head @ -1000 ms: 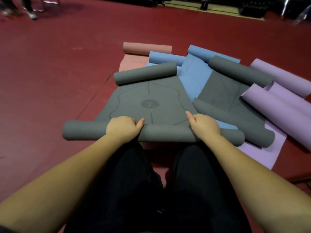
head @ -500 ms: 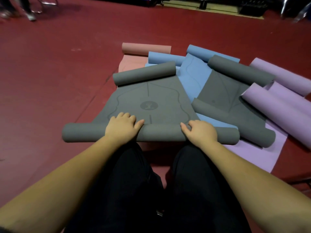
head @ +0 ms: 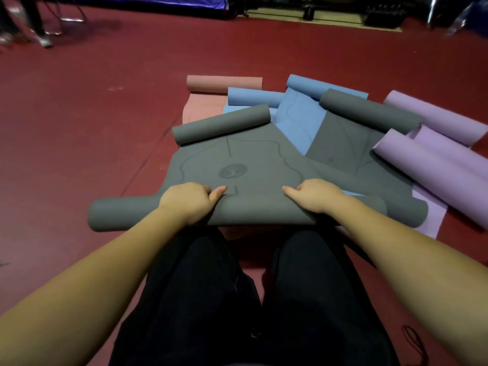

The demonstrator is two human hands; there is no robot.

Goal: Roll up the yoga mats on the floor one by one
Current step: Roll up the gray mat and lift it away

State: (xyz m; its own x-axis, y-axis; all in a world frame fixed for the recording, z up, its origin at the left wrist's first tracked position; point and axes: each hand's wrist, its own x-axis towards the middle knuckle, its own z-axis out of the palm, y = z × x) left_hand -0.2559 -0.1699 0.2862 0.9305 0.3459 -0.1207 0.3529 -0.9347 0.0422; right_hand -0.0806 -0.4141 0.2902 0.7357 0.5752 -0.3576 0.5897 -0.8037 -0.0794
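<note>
A grey yoga mat [head: 253,157] with a round logo lies on the red floor in front of my knees. Its near end is wound into a thick roll [head: 253,212] and its far end curls into a smaller roll [head: 221,124]. My left hand [head: 188,200] grips the near roll left of centre, fingers curled over its top. My right hand [head: 314,194] grips the same roll right of centre, thumb pointing inward. Under and beside it lie a pink mat [head: 224,84], blue mats [head: 298,120], a second grey mat [head: 367,114] and purple mats [head: 433,159], all partly curled.
Bare red floor [head: 92,133] spreads to the left and beyond the mats. A person's legs and chair legs [head: 39,30] stand at the far left. Dark equipment lines the back edge [head: 317,11]. A thin cord [head: 414,342] lies on the floor at lower right.
Both hands have drawn closer together on the near roll and curled over it. The roll has grown thicker and moved forward toward the logo.
</note>
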